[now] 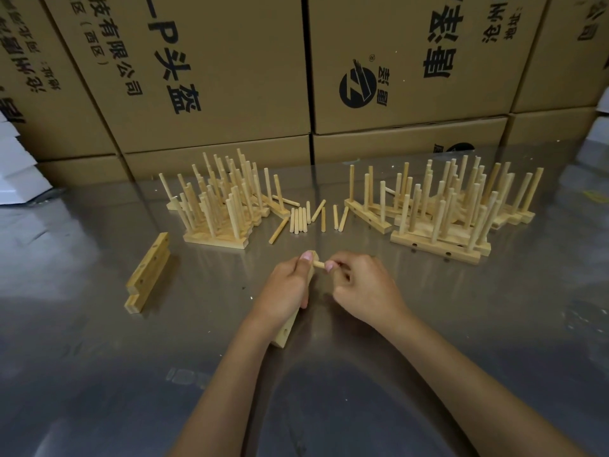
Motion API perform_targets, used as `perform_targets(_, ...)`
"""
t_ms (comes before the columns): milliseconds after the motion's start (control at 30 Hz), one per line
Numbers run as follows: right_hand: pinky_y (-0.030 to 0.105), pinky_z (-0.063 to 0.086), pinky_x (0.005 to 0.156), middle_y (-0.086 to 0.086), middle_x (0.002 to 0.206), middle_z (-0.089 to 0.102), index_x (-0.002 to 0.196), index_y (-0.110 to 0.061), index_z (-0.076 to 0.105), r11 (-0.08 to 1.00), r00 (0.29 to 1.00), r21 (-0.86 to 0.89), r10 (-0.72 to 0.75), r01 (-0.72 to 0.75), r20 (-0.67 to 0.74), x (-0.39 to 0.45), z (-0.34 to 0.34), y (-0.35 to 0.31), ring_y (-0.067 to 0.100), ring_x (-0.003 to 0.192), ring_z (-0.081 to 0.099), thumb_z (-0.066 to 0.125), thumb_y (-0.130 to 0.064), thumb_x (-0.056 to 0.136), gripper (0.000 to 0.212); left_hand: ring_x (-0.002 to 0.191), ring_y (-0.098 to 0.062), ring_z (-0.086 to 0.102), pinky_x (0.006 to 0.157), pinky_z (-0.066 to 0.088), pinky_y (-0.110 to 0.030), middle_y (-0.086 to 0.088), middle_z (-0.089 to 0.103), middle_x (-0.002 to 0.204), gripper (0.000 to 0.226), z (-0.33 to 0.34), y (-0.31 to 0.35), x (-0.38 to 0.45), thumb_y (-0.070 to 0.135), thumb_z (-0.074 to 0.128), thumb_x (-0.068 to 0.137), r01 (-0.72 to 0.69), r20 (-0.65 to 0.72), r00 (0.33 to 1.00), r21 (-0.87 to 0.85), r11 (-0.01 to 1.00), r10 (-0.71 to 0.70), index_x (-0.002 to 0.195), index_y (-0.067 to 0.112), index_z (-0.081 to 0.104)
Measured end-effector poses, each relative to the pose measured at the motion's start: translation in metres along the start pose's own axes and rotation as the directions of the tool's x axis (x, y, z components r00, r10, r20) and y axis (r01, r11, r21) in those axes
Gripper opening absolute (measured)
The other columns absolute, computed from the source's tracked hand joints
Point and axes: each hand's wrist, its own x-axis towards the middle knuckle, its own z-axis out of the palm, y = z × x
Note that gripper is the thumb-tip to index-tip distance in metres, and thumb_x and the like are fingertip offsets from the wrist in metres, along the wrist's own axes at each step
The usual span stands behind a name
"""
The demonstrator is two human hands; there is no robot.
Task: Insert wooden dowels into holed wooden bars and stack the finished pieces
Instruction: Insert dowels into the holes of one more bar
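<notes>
Left hand: the left hand was wrapped around a holed wooden bar, which stood tilted with its lower end on the table.
Right hand: the right hand pinched a short wooden dowel between thumb and fingertips, the dowel's other end meeting the top of the bar.
Loose dowels: a row of loose dowels lay on the table beyond the hands, between the two stacks.
Left stack: a pile of finished pieces, dowels pointing up, stood at the far left.
Right stack: a larger pile of finished pieces stood at the far right.
Spare bars: empty bars lay to the left, well apart from the hands.
Surface: a shiny metal table.
Background: printed cardboard boxes stood stacked behind.
</notes>
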Motion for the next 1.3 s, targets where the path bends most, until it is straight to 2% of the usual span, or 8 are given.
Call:
perform_targets(167, 0.017, 0.041, 0.06, -0.013, 0.077, 0.06, 0.091, -0.027, 0.063, 0.943, 0.991, 0.326, 0.104, -0.072, -0.082, 0.014, -0.005, 0.003, -0.002, 0.068, 0.054, 0.056, -0.02, 0.097, 0.011, 0.047, -0.004, 0.051, 0.062, 0.035, -0.029, -0.003, 0.055, 0.053, 0.05, 0.0, 0.003, 0.005, 0.045, 0.031, 0.107, 0.028, -0.078, 0.996, -0.114, 0.993, -0.037, 0.08, 0.013, 0.059)
perform_targets(433, 0.011, 0.04, 0.065, -0.011, 0.089, 0.064, 0.092, -0.031, 0.067, 0.926, 0.964, 0.288, 0.197, -0.243, 0.179, 0.013, -0.004, 0.015, -0.005, 0.078, 0.056, 0.053, -0.02, 0.099, 0.019, 0.057, -0.016, 0.056, 0.063, 0.04, -0.03, 0.002, 0.055, 0.046, 0.056, -0.009, -0.001, 0.013, 0.047, 0.028, 0.107, 0.156, -0.075, 0.98, -0.273, 0.949, -0.182, 0.089, 0.011, 0.067)
perform_targets(667, 0.035, 0.04, 0.095, 0.003, 0.101, 0.065, 0.109, -0.014, 0.069, 0.609, 0.927, 0.708, 0.321, -0.358, 0.193, 0.015, -0.017, 0.009, 0.021, 0.104, 0.055, 0.039, -0.008, 0.099, 0.032, 0.058, -0.014, 0.057, 0.061, 0.036, -0.028, 0.002, 0.055, 0.045, 0.053, -0.007, 0.001, 0.011, 0.046, 0.028, 0.107, 0.137, -0.094, 0.983, -0.203, 0.97, -0.159, 0.082, 0.017, 0.064)
perform_targets(800, 0.032, 0.033, 0.098, -0.011, 0.115, 0.054, 0.098, -0.035, 0.067, 0.992, 0.954, 0.089, 0.058, -0.087, 0.294, 0.009, -0.033, 0.016, 0.009, 0.116, 0.043, 0.062, -0.016, 0.09, 0.022, 0.055, -0.011, 0.057, 0.06, 0.036, -0.027, 0.002, 0.055, 0.048, 0.054, -0.009, 0.0, 0.011, 0.046, 0.027, 0.107, 0.142, -0.086, 0.983, -0.216, 0.966, -0.164, 0.086, 0.014, 0.066)
perform_targets(900, 0.026, 0.032, 0.088, -0.013, 0.096, 0.051, 0.09, -0.032, 0.067, 0.979, 0.89, -0.16, -0.043, 0.129, 0.454, 0.007, -0.029, 0.018, 0.0, 0.095, 0.042, 0.07, -0.025, 0.088, 0.009, 0.049, -0.009, 0.056, 0.06, 0.038, -0.027, 0.002, 0.055, 0.045, 0.06, -0.009, -0.002, 0.013, 0.046, 0.028, 0.107, 0.153, -0.076, 0.982, -0.224, 0.963, -0.173, 0.097, 0.004, 0.07)
perform_targets(1033, 0.032, 0.039, 0.056, -0.004, 0.063, 0.057, 0.088, -0.024, 0.058, 0.999, 0.955, 0.012, -0.054, 0.053, 0.293, 0.007, -0.028, 0.012, 0.004, 0.054, 0.047, 0.061, -0.019, 0.093, 0.008, 0.049, -0.011, 0.054, 0.062, 0.039, -0.029, 0.003, 0.055, 0.045, 0.05, -0.012, -0.002, 0.014, 0.048, 0.03, 0.106, 0.182, -0.021, 0.98, -0.286, 0.941, -0.196, 0.107, 0.018, 0.071)
perform_targets(1167, 0.03, 0.047, 0.057, -0.001, 0.064, 0.066, 0.084, -0.021, 0.053, 0.908, 0.998, 0.42, -0.015, -0.012, 0.06, 0.005, -0.029, 0.002, 0.013, 0.056, 0.062, 0.061, -0.016, 0.087, 0.01, 0.042, -0.006, 0.053, 0.062, 0.039, -0.03, 0.001, 0.058, 0.048, 0.047, -0.011, 0.002, 0.01, 0.047, 0.033, 0.106, 0.117, 0.035, 0.993, -0.262, 0.958, -0.112, 0.096, 0.021, 0.072)
perform_targets(1300, 0.029, 0.053, 0.056, 0.005, 0.071, 0.07, 0.086, -0.017, 0.053, 0.874, 1.0, 0.486, -0.018, 0.027, -0.024, 0.004, -0.026, 0.0, 0.019, 0.061, 0.066, 0.059, -0.007, 0.088, 0.011, 0.045, -0.011, 0.051, 0.059, 0.043, -0.029, -0.001, 0.059, 0.051, 0.052, -0.008, 0.009, 0.002, 0.045, 0.032, 0.107, 0.073, 0.077, 0.995, -0.241, 0.968, -0.056, 0.076, 0.015, 0.062)
